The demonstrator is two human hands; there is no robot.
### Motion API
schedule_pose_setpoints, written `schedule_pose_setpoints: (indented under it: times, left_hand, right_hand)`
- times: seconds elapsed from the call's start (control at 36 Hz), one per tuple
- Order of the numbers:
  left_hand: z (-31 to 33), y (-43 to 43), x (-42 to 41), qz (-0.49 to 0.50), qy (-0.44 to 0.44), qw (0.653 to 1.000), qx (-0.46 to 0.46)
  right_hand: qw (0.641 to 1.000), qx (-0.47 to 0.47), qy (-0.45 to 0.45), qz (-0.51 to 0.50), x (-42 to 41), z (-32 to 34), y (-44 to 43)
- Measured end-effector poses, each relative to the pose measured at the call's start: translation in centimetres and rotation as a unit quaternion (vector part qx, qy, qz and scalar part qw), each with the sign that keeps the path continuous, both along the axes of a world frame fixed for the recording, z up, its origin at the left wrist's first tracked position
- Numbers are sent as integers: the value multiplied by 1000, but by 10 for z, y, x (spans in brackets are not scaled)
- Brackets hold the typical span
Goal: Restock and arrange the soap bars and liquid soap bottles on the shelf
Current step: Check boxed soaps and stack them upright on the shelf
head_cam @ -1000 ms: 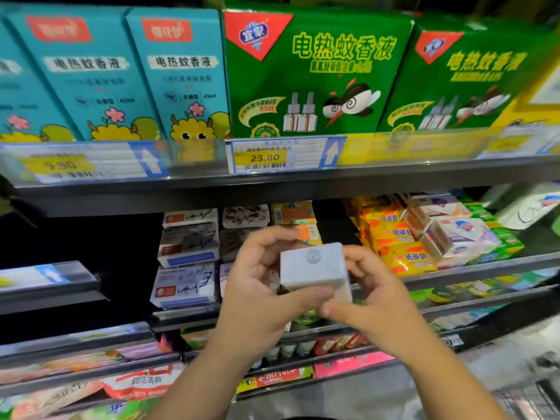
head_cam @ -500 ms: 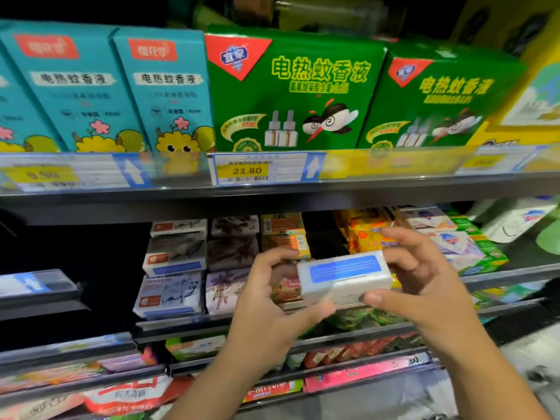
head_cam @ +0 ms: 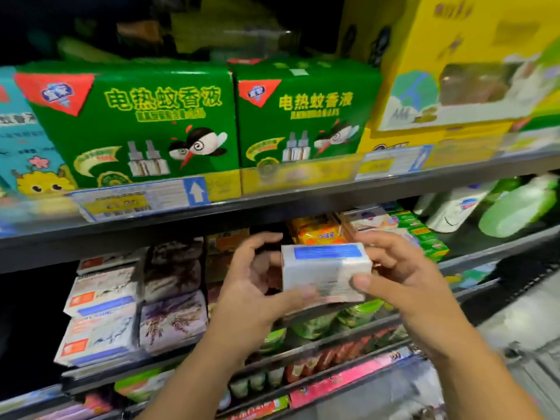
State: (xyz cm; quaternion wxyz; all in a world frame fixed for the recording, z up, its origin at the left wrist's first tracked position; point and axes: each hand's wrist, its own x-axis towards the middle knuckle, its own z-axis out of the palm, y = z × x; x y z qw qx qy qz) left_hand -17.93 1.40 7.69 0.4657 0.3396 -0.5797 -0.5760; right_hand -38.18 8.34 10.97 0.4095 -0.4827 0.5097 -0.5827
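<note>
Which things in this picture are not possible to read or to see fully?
Head view, the only one:
1. White soap box: small print is motion-blurred; thumbs of the left hand and right hand cover its lower front.
2. Price tag under the green boxes: number blurred.
3. Blue box: cut off by the left edge.
4. Green bottle: blurred, label unreadable.
</note>
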Motion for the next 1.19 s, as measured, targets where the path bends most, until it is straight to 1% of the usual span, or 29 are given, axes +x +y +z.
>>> schedule_pose_setpoints:
  times: [0.06,0.08,0.17,0.22,0.25,0.33,0.44,0.5,0.58,0.64,0.69,0.75,0.78,0.81,0.89,0.94,1.03,1.11,1.19]
  left_hand:
    - [8,-2,-10,-12,-7,997,80]
    - [10,-2,-13,-28,-26,991,128]
    - [4,-3,-19,-98,-120,957,244]
    - [-2,-2,-23,-119,-168,938,279]
    - [-4,-3,-24,-120,-186,934,281]
    - [1,-12,-26,-110,-211,942,236]
    - [11,-22,-30,-118,-186,965,144]
    - [13,-22,-32,-104,-168,975,98]
    - [12,-21,-34,-92,-108,988,55]
    - [9,-19,-33,-83,-54,994,49]
    - [8,-17,-32,-63,-23,997,41]
    - [6,-15,-30,-42,-35,998,24]
    - [5,-15,-28,-42,-50,998,15]
    - [3,-16,-26,-55,-66,996,8]
    - [-5,-19,-18,-143,-96,985,-4]
    - [-9,-20,-17,-145,-100,984,6]
    - [-14,-21,-17,-89,-106,990,-12]
    - [-17,-25,-13,-48,-135,988,-59]
    - [-12,-28,-9,-48,-196,973,-114]
  right_hand:
    - [999,31,-14,-23,-4,-5,-2]
    - [998,53,-13,-34,-6,-8,-4]
    - [982,182,11,-53,-10,-20,-7]
    - [961,270,43,-39,-16,-32,-7]
    - [956,289,45,-19,-17,-36,-7]
    - [957,287,33,11,-25,-41,-10]
    - [960,272,-46,39,-32,-28,-17]
    - [955,283,-61,59,-34,-20,-20]
    - [946,304,-57,99,-37,-15,-28]
    - [946,290,-89,112,-37,-15,-32]
    - [947,268,-142,108,-36,-15,-36]
    - [944,259,-176,109,-34,-14,-37]
    - [943,259,-177,110,-33,-13,-37]
    - [943,261,-173,109,-32,-13,-38]
    - [947,241,-185,100,-29,-14,-41]
    - [954,209,-190,98,-30,-16,-42]
    - [967,171,-147,120,-32,-22,-44]
    - [977,144,-25,156,-36,-30,-49]
    - [966,150,87,189,-41,-32,-55]
